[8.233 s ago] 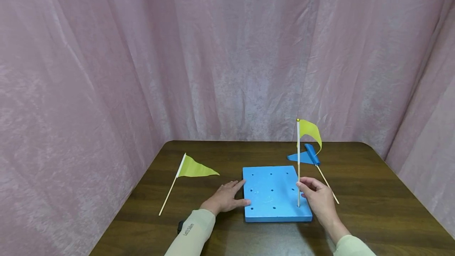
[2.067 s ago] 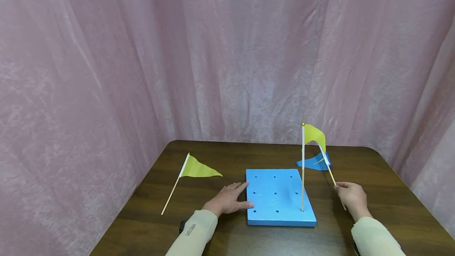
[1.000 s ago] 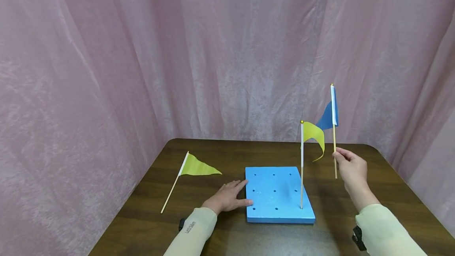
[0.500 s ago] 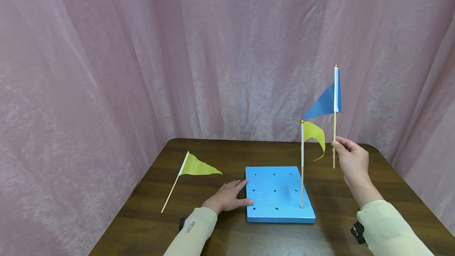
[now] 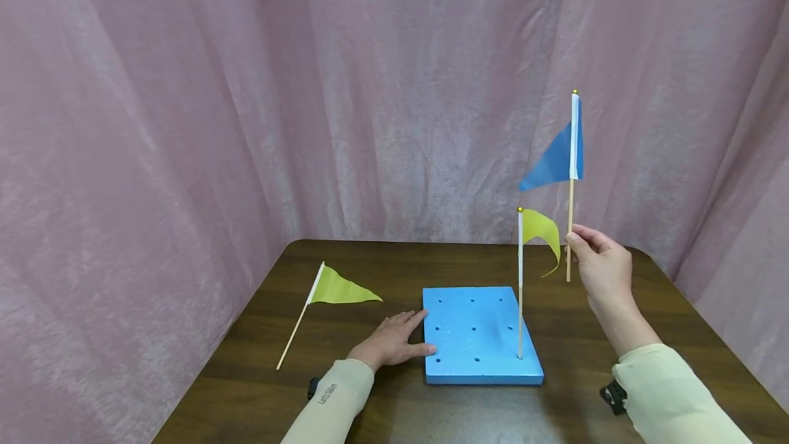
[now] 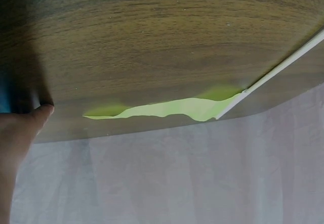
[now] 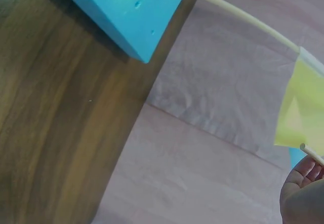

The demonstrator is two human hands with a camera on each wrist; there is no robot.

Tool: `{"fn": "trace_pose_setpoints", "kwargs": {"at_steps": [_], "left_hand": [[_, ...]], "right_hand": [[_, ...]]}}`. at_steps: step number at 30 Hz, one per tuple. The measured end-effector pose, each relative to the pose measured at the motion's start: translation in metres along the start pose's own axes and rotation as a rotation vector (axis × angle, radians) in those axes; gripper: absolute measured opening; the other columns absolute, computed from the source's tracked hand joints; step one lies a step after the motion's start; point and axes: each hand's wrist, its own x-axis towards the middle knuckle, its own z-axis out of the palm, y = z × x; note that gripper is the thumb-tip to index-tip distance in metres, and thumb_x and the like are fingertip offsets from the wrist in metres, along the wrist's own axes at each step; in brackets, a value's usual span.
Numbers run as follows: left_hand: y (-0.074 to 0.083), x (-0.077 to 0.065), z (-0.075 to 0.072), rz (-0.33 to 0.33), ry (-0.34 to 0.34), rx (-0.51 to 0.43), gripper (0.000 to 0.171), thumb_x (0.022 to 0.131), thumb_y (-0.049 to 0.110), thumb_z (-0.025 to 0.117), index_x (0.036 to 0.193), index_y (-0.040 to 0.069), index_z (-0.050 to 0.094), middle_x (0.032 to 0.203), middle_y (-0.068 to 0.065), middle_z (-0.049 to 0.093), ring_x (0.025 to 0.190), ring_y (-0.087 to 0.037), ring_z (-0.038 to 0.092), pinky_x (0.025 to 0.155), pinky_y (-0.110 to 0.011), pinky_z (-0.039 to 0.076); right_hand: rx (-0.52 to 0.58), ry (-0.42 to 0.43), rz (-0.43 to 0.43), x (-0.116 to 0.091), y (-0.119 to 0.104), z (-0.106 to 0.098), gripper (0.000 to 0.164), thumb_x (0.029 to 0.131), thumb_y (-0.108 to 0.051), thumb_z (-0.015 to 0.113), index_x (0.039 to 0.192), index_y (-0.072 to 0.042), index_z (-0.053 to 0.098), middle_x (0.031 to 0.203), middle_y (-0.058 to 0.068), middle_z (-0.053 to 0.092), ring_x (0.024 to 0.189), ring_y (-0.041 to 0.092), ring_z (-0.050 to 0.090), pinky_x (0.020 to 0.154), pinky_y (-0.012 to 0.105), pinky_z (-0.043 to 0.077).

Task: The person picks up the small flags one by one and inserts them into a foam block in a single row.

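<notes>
The right grip [image 5: 603,266] pinches an upright blue flag [image 5: 556,158] while the left grip [image 5: 390,342] touches the blue board [image 5: 456,344].

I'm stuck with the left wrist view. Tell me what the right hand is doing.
Observer: In the head view, the right hand holds a blue flag upright, gripping it low down.

Operator: Say whether that flag is planted anywhere.

Observer: It isn't. The right wrist view shows the bottom of its stick free in the air.

Operator: Name whatever else stands upright.

Observer: One yellow flag, planted in the blue board by the corner at the person's near right.
</notes>
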Motion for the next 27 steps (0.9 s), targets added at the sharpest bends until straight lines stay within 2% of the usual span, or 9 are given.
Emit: {"fn": "trace_pose_setpoints", "kwargs": {"at_steps": [3,6,9,13,16,21,27], "left_hand": [[0.0,-0.002,-0.001,-0.002,0.004,-0.008,0.085,0.09,0.07,0.053,0.159,0.028,0.024,0.16,-0.009,0.03,0.148,-0.029,0.023,0.118,-0.052,0.018],[-0.001,-0.004,-0.003,-0.003,0.007,-0.009,0.085,0.09,0.069,0.053,0.159,0.028,0.024,0.16,-0.009,0.031,0.148,-0.029,0.024,0.118,-0.051,0.019],[-0.002,-0.006,-0.004,-0.006,0.006,-0.002,0.085,0.09,0.069,0.053,0.159,0.028,0.024,0.159,-0.008,0.031,0.148,-0.029,0.025,0.118,-0.051,0.02],[-0.003,-0.006,-0.005,-0.008,0.002,0.006,0.084,0.09,0.069,0.053,0.159,0.028,0.025,0.159,-0.008,0.032,0.147,-0.03,0.026,0.118,-0.051,0.021],[-0.002,-0.006,-0.004,-0.01,0.004,0.016,0.085,0.09,0.07,0.052,0.159,0.029,0.025,0.159,-0.007,0.032,0.147,-0.03,0.027,0.117,-0.051,0.023],[0.0,-0.003,-0.004,-0.009,0.011,0.021,0.085,0.09,0.07,0.052,0.159,0.03,0.025,0.159,-0.007,0.033,0.146,-0.029,0.027,0.117,-0.05,0.023],[0.003,-0.001,-0.003,-0.013,0.007,0.023,0.084,0.09,0.071,0.051,0.159,0.029,0.025,0.159,-0.007,0.033,0.147,-0.029,0.027,0.118,-0.049,0.022]], "right_hand": [[0.057,-0.02,-0.009,-0.004,-0.004,0.005,0.014,0.094,-0.009,0.069,0.091,-0.022,0.074,0.078,-0.008,0.068,0.067,0.004,0.058,0.058,0.013,0.048],[0.089,-0.049,-0.037,-0.01,-0.009,0.01,0.015,0.094,-0.007,0.068,0.091,-0.02,0.074,0.078,-0.005,0.068,0.066,0.006,0.059,0.059,0.014,0.049],[0.091,-0.084,-0.055,-0.015,-0.013,0.016,0.009,0.095,-0.007,0.067,0.101,-0.008,0.073,0.079,-0.004,0.067,0.069,0.007,0.059,0.06,0.014,0.05],[0.075,-0.121,-0.079,-0.022,-0.017,0.025,0.022,0.095,-0.007,0.066,0.113,0.005,0.068,0.079,-0.005,0.067,0.07,0.006,0.059,0.06,0.014,0.049],[0.068,-0.142,-0.087,-0.025,-0.02,0.031,0.027,0.096,-0.006,0.066,0.117,0.009,0.066,0.079,-0.006,0.067,0.07,0.006,0.058,0.06,0.015,0.049],[0.062,-0.17,-0.088,-0.029,-0.021,0.04,0.028,0.096,-0.007,0.066,0.118,0.01,0.065,0.081,-0.008,0.068,0.072,0.005,0.057,0.063,0.014,0.049],[0.016,-0.22,-0.073,-0.039,-0.015,0.048,0.02,0.097,-0.009,0.066,0.113,0.002,0.068,0.085,-0.009,0.067,0.076,0.006,0.06,0.067,0.017,0.051]]}}
